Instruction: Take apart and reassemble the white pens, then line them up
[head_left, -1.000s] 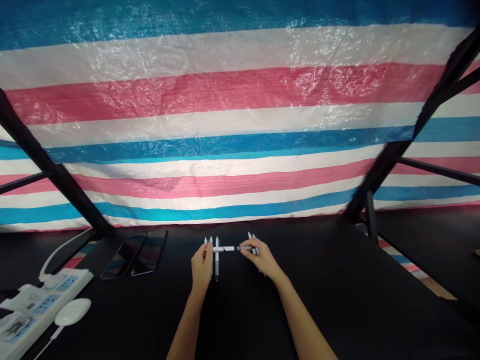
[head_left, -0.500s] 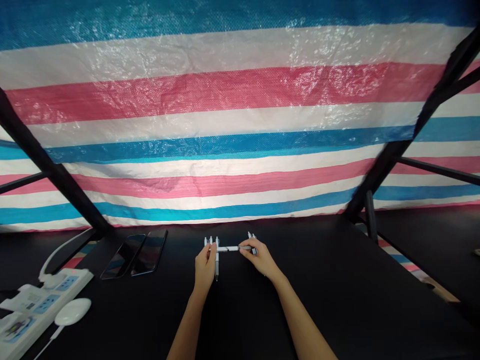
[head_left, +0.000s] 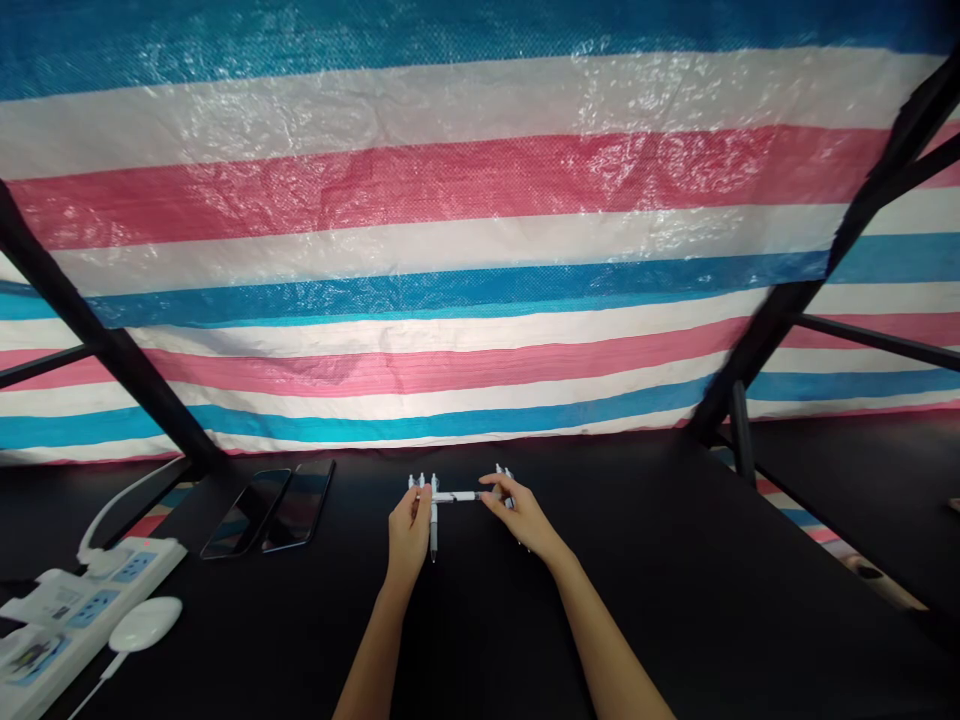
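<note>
Above the black desk (head_left: 465, 640), level white pen (head_left: 456, 496) between both hands; left hand (head_left: 409, 530) pinches one end, fingers upward; right hand (head_left: 521, 510), angled inward, curls thumb and fingers around the other.

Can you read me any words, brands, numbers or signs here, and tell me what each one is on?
No text can be read.
Power strip: its blue socket panels show marks, too small to read.
White plug in the strip: a small grey patch of print, too blurred to read.
White pen at the left hand: a dark mark, too small to make out.
</note>
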